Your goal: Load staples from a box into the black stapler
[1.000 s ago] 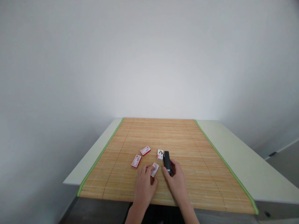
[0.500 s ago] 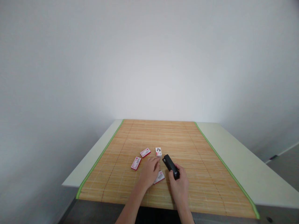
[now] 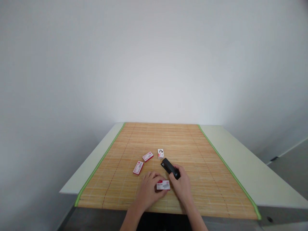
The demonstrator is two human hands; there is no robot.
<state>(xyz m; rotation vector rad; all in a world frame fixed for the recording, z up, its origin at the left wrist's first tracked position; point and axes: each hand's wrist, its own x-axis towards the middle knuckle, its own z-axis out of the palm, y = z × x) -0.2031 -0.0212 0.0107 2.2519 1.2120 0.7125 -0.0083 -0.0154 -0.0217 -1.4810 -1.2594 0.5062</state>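
Observation:
My left hand (image 3: 150,187) grips a small white and red box (image 3: 163,185) between thumb and fingers, low over the front part of the mat. In my right hand (image 3: 180,183) is a black stapler (image 3: 170,168), held by its near end and pointing away to the left. Just beyond the stapler's tip is a white box with a dark picture on it (image 3: 160,153). Two more red and white boxes lie to the left, one farther box (image 3: 148,156) and one nearer box (image 3: 138,167).
A bamboo mat (image 3: 183,141) with green edging covers the middle of the white table (image 3: 231,154). A plain pale wall (image 3: 154,64) rises behind it. The table's front edge runs just before my body.
My left hand has moved down and closed on the nearest box, which has turned. The stapler in my right hand has shifted left. The view has shifted slightly.

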